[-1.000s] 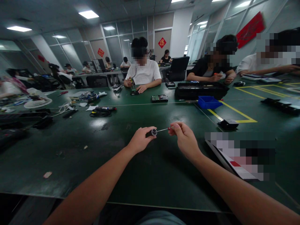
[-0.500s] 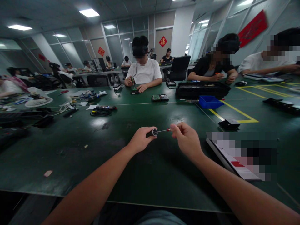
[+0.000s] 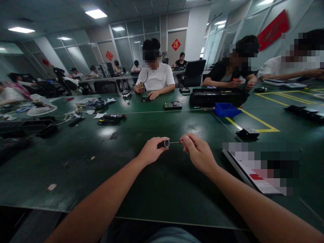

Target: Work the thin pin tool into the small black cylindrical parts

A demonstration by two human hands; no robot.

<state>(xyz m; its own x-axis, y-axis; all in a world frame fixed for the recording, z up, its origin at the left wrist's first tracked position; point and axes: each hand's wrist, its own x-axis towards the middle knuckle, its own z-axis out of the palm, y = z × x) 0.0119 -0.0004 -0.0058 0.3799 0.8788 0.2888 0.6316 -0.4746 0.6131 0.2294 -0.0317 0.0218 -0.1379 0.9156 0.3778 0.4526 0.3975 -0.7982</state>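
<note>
My left hand [image 3: 152,150] is closed around a dark cylindrical part [image 3: 166,143] whose round, light-rimmed end faces to the right. Its exact kind I cannot make out. In my right hand [image 3: 198,146] is a screwdriver [image 3: 175,142], gripped by its handle between thumb and fingers. The thin metal shaft points left, with its tip at the round end of the cylinder. Whether the tip sits inside or only touches the rim is too small to tell. Both hands are above the green table [image 3: 162,189], and the fingers cover most of the handle.
A partly blurred flat box [image 3: 253,177] lies to the right. Farther off are a small black part [image 3: 248,134], a blue bin [image 3: 227,110], a long black case [image 3: 219,97], a hard drive [image 3: 172,105] and coiled black cable [image 3: 110,119]. Co-workers sit across the table.
My right hand has shifted slightly left, and its fingers have changed position around the screwdriver handle. The cylinder in my left hand has barely moved.
</note>
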